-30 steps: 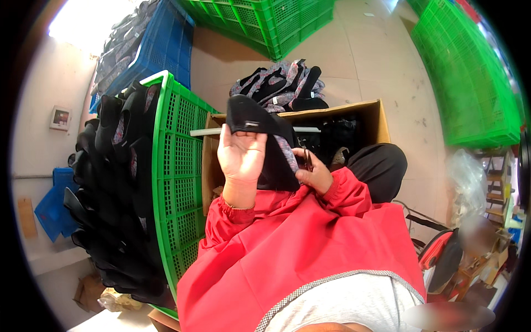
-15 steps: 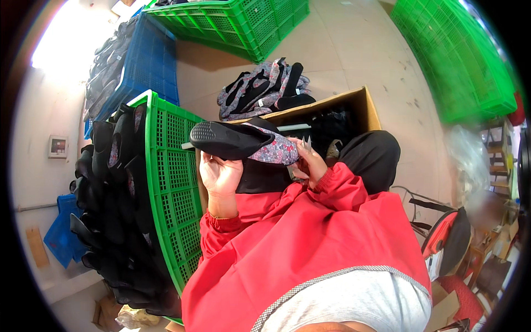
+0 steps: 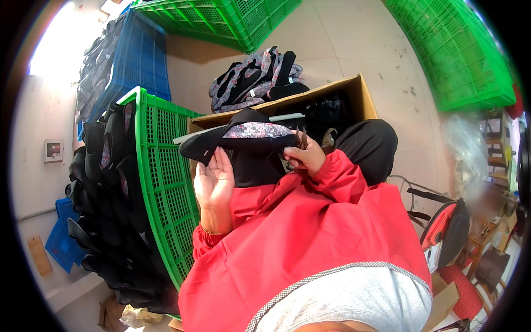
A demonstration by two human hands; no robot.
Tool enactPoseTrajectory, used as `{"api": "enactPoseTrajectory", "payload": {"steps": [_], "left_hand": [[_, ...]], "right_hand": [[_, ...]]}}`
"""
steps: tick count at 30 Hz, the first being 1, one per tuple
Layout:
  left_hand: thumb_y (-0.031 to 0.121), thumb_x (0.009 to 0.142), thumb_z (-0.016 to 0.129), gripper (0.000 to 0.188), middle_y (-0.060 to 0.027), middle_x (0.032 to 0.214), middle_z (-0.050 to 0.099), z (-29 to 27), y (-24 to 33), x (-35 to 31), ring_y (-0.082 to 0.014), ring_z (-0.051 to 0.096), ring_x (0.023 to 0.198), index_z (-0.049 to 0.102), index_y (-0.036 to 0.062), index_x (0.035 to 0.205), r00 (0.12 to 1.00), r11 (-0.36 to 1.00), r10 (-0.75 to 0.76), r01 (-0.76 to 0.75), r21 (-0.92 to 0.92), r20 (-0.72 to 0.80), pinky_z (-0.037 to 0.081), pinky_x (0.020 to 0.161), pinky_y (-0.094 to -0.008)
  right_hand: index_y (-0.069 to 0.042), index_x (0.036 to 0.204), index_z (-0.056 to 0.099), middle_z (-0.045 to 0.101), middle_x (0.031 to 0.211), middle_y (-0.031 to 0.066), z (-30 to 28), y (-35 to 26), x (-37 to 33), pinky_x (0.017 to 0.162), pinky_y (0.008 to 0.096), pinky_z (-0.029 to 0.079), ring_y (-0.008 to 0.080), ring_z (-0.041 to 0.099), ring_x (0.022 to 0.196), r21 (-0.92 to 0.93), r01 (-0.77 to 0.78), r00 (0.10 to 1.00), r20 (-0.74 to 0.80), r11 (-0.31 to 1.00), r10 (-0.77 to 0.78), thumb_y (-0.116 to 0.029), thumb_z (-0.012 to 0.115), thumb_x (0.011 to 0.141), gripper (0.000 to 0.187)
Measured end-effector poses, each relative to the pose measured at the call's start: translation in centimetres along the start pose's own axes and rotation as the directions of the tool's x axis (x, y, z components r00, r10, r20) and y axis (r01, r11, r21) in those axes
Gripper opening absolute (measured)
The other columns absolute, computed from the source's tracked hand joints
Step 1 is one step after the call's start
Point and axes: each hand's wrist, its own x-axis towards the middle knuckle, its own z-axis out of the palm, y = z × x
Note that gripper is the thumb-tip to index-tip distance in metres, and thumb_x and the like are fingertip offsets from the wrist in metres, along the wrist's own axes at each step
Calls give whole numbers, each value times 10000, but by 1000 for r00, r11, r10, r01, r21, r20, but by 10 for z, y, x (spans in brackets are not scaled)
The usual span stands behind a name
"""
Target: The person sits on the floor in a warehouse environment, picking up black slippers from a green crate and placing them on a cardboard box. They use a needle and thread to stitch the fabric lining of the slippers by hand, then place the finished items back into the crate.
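Observation:
A black slipper with a floral lining lies crosswise before me, its toe to the left and its opening facing away. My right hand grips its heel end with thumb and fingers. Pointed metal blades, like those of thread snips, stick up from the same hand. My left hand is palm up below the toe. Its fingers are stretched out, with their tips touching the slipper's lower edge.
An open cardboard box with dark contents stands beyond my knees. Behind it is a pile of floral-lined slippers. A green crate stands at my left beside stacked black slippers. Further off are a blue crate and green crates.
The slipper has turned over, from its toe sole showing to its black upper showing. My left hand has loosened from the toe, its fingers now straight. My right hand stays at the heel end.

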Motion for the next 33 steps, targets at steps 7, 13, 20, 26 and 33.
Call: {"api": "enactPoseTrajectory", "payload": {"steps": [7,13,20,26,33], "left_hand": [[285,1067,331,395,-103,1390,518,21,-13,-41,-249,570,1141,440,37,1354,974,974,-50,97,207,-220,451,1054,-406],[70,916,611,363,-101,1051,642,46,-56,-60,-194,616,908,560,31,1273,982,377,80,-187,907,169,498,873,-321],[171,650,822,655,-163,1240,531,55,-74,-44,-382,491,1202,573,21,1237,765,-732,-489,-621,281,418,437,1003,-453],[159,720,751,535,-168,1213,564,31,-85,-32,-364,606,1047,587,8,1206,816,-714,-533,-575,400,221,511,898,-393],[78,727,681,451,-162,1096,626,37,-67,-1,-295,652,1016,624,-10,1165,748,-533,-664,-479,697,7,518,881,-348]], "right_hand": [[-61,940,609,545,651,-3,5,-8,-5,421,201,306,52,414,470,-105,-106,985,-149,989,90,-159,743,866,181],[-83,917,615,522,635,-15,-11,-8,0,373,210,234,48,382,445,20,-318,947,-43,948,318,-215,721,880,174],[-104,897,600,501,573,-1,1,-24,-12,364,229,239,73,361,393,-189,-554,831,-62,811,553,-354,660,887,257],[-106,851,611,504,572,3,-14,-15,-28,364,222,255,69,357,384,-254,-655,752,-127,712,647,-466,616,908,364],[-89,872,655,547,625,-19,-9,-34,-55,370,186,288,42,407,414,-337,-548,806,31,765,591,-441,630,935,358]]}}
